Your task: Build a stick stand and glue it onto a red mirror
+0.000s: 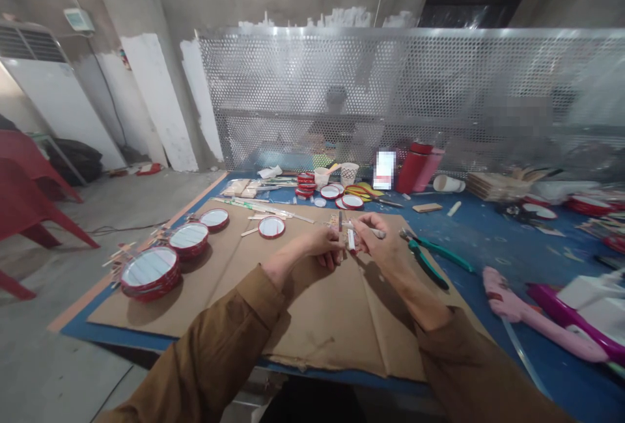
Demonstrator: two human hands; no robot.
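Over the cardboard sheet (312,319), my two hands come close together. My left hand (326,245) is closed, fingers curled around small pieces too blurred to name; a dark narrow strip (340,221) rises beside its fingertips. My right hand (378,241) pinches a thin whitish stick-like piece (377,233), its tip near the left fingers. Between the hands is a small white block (351,239) with reddish bits around it; I cannot tell which hand bears it. Left of them lies a red-rimmed round lid (271,227) with a pale inside.
Stacked red-rimmed lids (150,272) stand at the left, beside wooden sticks (120,257). Right of my hands lie green-handled pliers (430,260) and a pink glue gun (532,319). Behind are paper cups (349,173), yellow-handled scissors (364,191), a lit phone (385,169) and a perforated metal panel (293,97).
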